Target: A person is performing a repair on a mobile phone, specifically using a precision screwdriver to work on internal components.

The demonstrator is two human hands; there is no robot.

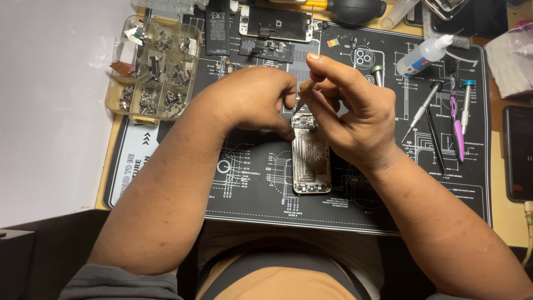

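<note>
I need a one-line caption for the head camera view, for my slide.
Right hand holds a small screwdriver over an opened phone shell; left hand steadies it.

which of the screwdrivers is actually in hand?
The red-capped screwdriver, held by the right hand over the opened phone housing. The others, the green-capped, the black and the blue-capped, lie untouched on the mat.

A bare metal phone shell (311,161), dull silver and scuffed, lies on a matt black rubbery mat (250,183) printed with fine white lines. A clear glossy plastic box (152,66) holds small shiny metal parts. The slim screwdrivers (422,108) have brushed metal shafts. A squeeze bottle (423,55) is smooth white plastic. The counter (508,216) looks like pale wood.
</note>
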